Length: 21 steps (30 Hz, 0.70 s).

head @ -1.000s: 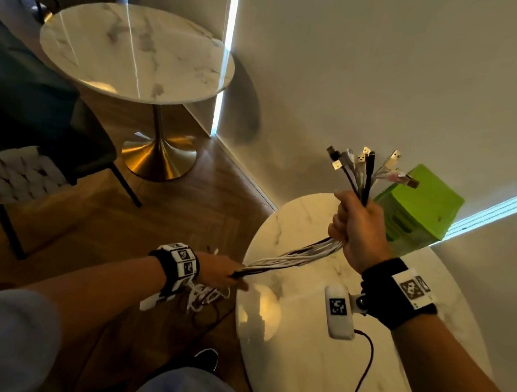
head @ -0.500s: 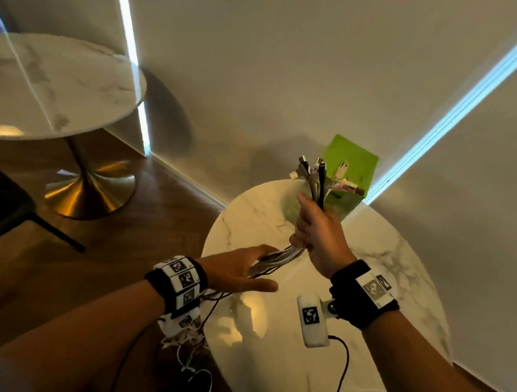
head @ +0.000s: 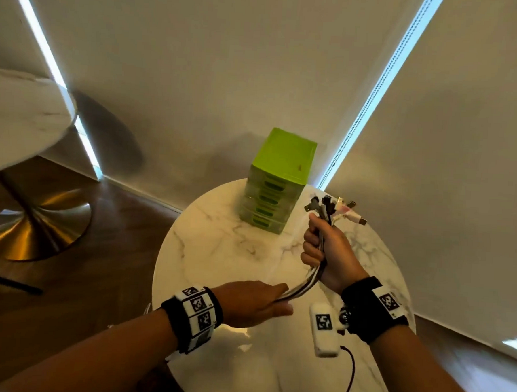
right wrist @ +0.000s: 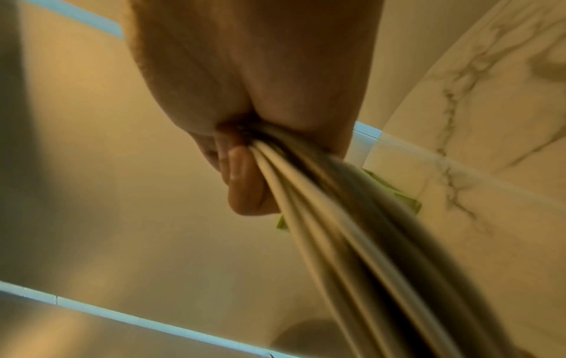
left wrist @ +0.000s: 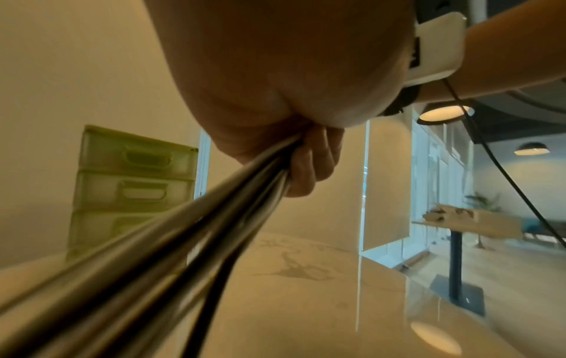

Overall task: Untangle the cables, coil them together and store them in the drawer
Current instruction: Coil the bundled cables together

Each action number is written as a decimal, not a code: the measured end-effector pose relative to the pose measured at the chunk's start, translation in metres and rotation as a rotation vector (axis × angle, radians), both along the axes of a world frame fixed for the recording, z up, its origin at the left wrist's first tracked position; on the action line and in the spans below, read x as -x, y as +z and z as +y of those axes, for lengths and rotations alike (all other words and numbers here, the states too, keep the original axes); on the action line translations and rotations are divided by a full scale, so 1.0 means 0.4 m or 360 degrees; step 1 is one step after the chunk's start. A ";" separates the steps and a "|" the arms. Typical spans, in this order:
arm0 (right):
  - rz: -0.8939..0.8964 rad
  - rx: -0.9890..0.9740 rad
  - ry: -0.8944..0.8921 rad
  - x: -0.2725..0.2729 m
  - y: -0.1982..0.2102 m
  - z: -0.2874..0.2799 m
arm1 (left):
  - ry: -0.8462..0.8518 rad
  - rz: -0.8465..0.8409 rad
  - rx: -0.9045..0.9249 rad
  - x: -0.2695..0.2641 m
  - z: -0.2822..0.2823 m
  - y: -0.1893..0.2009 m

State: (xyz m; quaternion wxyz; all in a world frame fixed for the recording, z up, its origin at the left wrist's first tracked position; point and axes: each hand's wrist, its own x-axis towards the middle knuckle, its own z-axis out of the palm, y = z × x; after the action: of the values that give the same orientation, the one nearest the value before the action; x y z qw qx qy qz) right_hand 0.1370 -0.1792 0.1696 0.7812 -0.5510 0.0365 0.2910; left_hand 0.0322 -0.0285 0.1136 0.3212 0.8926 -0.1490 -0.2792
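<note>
A bundle of white and black cables (head: 306, 283) curves between my two hands above the round marble table (head: 218, 247). My right hand (head: 326, 253) grips the bundle (right wrist: 337, 242) in a fist, and the plug ends (head: 331, 207) fan out above it. My left hand (head: 254, 303) holds the bundle lower down. In the left wrist view its fingers (left wrist: 312, 169) curl round the cables (left wrist: 214, 218). The rest of the cables trails back under my left wrist, hidden. A green drawer unit (head: 279, 179) stands at the table's far edge with all its drawers closed (left wrist: 131, 174).
A second marble table (head: 21, 117) on a gold base (head: 37, 226) stands to the left on the wooden floor. A wall with window blinds is close behind the drawer unit. A thin black wire (head: 349, 377) hangs from my right wrist camera over the table.
My left hand has come in from beyond the table edge along the bundle, close to my right hand. The right hand has dropped lower, right of the drawer unit. The stretch between them now bends.
</note>
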 end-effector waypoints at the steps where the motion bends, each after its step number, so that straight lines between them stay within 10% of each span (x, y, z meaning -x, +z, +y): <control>1: 0.0038 -0.0049 -0.0004 -0.009 0.003 -0.020 | 0.0074 -0.0020 0.0091 -0.006 0.002 -0.008; 6: 0.0104 -0.0175 0.0053 -0.027 0.017 -0.083 | 0.0419 -0.0008 0.0524 -0.040 0.003 -0.054; 15: -0.0052 0.0078 0.0142 -0.040 0.014 -0.123 | 0.0382 -0.0284 0.0438 -0.067 -0.058 -0.035; 21: -0.0266 0.0195 0.0137 -0.061 0.048 -0.136 | 0.0331 0.0207 0.0672 -0.089 -0.177 -0.017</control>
State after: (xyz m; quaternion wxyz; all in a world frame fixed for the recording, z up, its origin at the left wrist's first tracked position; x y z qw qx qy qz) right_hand 0.1613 -0.2337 0.1887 0.7331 -0.6212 -0.0347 0.2747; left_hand 0.0680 -0.0991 0.1067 0.5367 0.7962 -0.0903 -0.2643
